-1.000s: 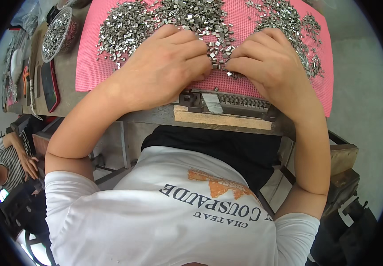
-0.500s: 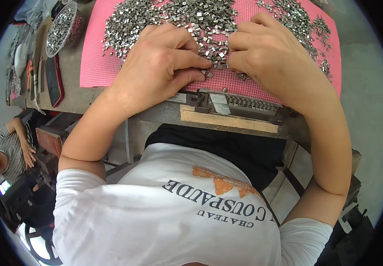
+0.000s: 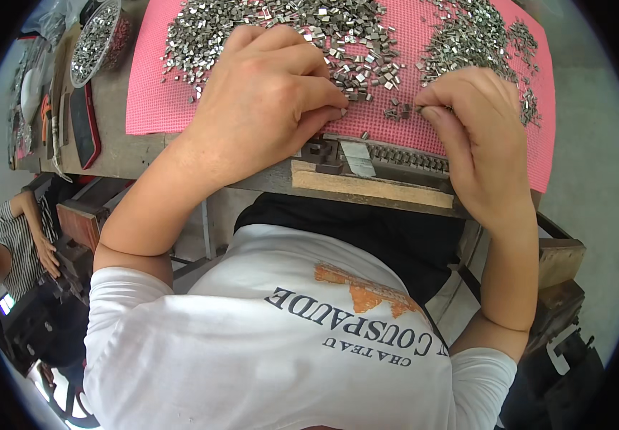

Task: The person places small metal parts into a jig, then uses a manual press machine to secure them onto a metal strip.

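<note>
1. Presently, the left hand (image 3: pixel 277 93) is over the pink mat (image 3: pixel 155 107), thumb and forefinger tips together; whether they grip anything cannot be told.
2. The right hand (image 3: pixel 478 118) is over the mat's right half, thumb and forefinger pinching a small dark metal piece (image 3: pixel 419 109).
3. Loose silver metal pieces (image 3: pixel 202 46) lie heaped across the mat's far part.
4. A dark metal rail (image 3: pixel 410 160) runs along the mat's near edge.
5. A clear plastic bowl (image 3: pixel 120 44) stands left of the mat.
</note>
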The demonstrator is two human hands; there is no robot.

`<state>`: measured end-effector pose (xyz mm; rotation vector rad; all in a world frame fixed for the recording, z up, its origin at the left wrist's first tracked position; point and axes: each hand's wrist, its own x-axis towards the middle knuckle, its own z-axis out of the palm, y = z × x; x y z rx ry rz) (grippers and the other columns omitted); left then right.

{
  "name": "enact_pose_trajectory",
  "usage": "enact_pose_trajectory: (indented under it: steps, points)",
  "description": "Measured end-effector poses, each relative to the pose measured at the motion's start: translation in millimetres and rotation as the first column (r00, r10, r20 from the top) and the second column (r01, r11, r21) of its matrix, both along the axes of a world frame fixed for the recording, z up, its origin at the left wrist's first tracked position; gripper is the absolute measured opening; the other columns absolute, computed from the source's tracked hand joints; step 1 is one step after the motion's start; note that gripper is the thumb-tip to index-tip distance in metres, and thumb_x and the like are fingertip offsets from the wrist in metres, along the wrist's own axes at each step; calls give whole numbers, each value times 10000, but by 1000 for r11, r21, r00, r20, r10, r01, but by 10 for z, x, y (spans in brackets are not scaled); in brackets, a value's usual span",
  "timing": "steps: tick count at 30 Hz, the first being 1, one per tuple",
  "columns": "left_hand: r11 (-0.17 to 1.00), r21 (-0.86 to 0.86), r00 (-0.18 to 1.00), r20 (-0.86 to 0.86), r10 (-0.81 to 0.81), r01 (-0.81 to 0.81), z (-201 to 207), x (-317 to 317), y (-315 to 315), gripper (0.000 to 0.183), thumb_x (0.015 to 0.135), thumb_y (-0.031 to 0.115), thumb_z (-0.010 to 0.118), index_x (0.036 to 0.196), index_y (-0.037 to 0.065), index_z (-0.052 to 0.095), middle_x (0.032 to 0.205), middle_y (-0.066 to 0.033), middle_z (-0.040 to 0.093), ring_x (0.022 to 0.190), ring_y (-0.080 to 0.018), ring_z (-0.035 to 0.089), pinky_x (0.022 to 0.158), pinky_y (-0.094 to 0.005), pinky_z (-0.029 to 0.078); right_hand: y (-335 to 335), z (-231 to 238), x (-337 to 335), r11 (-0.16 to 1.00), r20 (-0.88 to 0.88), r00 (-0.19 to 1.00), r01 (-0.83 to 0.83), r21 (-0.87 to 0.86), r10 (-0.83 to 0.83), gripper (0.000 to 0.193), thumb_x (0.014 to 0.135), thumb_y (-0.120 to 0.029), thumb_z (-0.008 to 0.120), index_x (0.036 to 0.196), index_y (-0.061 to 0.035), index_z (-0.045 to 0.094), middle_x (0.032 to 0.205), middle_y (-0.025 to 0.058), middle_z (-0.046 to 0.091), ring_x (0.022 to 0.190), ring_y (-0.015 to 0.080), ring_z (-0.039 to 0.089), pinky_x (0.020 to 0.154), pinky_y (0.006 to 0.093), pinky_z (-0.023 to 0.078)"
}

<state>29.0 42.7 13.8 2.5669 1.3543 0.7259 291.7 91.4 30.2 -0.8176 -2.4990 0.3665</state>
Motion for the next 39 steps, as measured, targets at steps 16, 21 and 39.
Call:
enact_pose_trajectory:
  steps: [16, 21, 39]
  points:
    - [993, -37, 994, -30, 107, -108, -54, 1, -59, 155, 755, 91, 840, 897, 140, 800, 875, 11, 706, 902, -201, 653, 827, -353, 456, -469, -80, 62, 971, -85, 986, 124, -205, -144, 95, 893, 18, 643, 964, -42, 627, 887, 108, 616, 874, 325, 601, 832, 416, 411]
    - [1000, -12, 997, -71, -21, 20, 2, -12, 47, 134, 749, 93, 840, 866, 121, 781, 864, -2, 695, 899, -225, 646, 835, -376, 454, -523, -138, -9, 982, -102, 985, 124, -142, -140, 98, 881, 7, 655, 964, -44, 642, 887, 98, 626, 870, 314, 617, 832, 426, 430]
    - [1000, -21, 953, 303, 11, -5, -86, 342, -242, 214, 664, 30, 849, 861, 91, 795, 811, -32, 731, 776, -216, 692, 708, -336, 500, -667, -265, -216, 955, 4, 979, 196, 223, -202, 140, 762, -67, 659, 892, -25, 630, 832, 80, 581, 708, 231, 590, 750, 379, 449]
